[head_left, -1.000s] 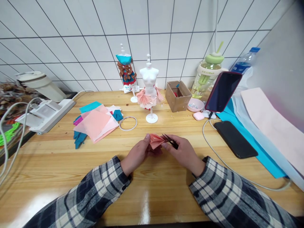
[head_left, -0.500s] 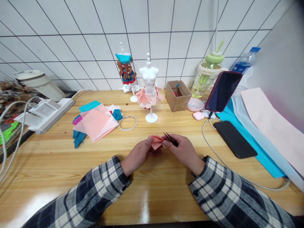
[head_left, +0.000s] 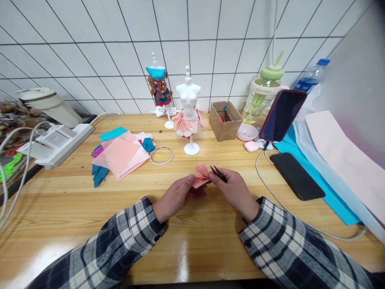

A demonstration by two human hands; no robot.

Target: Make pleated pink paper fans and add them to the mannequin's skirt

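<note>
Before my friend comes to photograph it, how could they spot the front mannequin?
On the wooden table, near the tiled wall, look just left of the cardboard box. Unlike the blue-topped one behind, the white mannequin there has a bare torso above its peach skirt.

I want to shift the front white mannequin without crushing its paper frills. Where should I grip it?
Probably best to pinch the bare torso of the white mannequin from the near side: it stands upright, chest uncovered, with the peach frills only around the hips. The cardboard box to the right and dressed mannequin at back left make those sides tighter.
</note>
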